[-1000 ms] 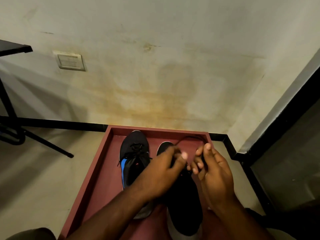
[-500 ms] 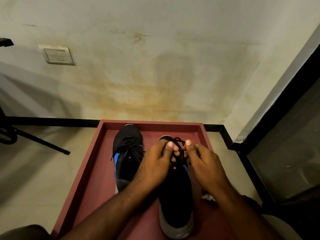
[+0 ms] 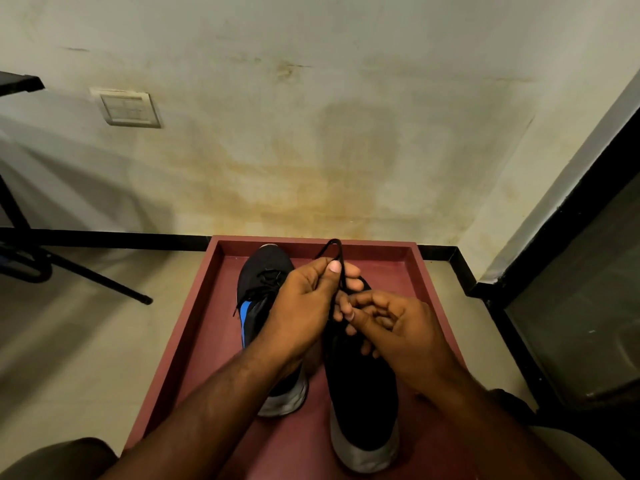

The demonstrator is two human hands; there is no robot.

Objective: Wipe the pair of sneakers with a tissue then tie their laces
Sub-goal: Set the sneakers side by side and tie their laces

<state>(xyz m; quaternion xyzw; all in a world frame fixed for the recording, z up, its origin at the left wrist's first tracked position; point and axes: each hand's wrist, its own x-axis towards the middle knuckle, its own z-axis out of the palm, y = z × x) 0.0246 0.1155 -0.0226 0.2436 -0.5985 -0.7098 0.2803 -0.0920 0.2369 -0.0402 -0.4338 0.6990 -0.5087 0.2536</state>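
Observation:
Two black sneakers lie side by side in a dark red tray (image 3: 194, 323), toes towards the wall. The left sneaker (image 3: 265, 271) has a blue side stripe and its lace looks tied. The right sneaker (image 3: 362, 403) lies under both hands. My left hand (image 3: 304, 306) pinches a raised loop of the black lace (image 3: 332, 245) between thumb and fingers. My right hand (image 3: 391, 327) pinches the lace just below, beside the left hand. No tissue is visible.
The tray sits on a pale floor against a stained wall with a switch plate (image 3: 130, 107). Black metal furniture legs (image 3: 97, 275) stand at the left. A dark glass panel (image 3: 581, 299) in a black frame runs along the right. My knees show at the bottom corners.
Both hands have lifted from the right sneaker's tongue. My left hand now holds a lace loop raised above the toe, and my right hand has dropped lower beside it.

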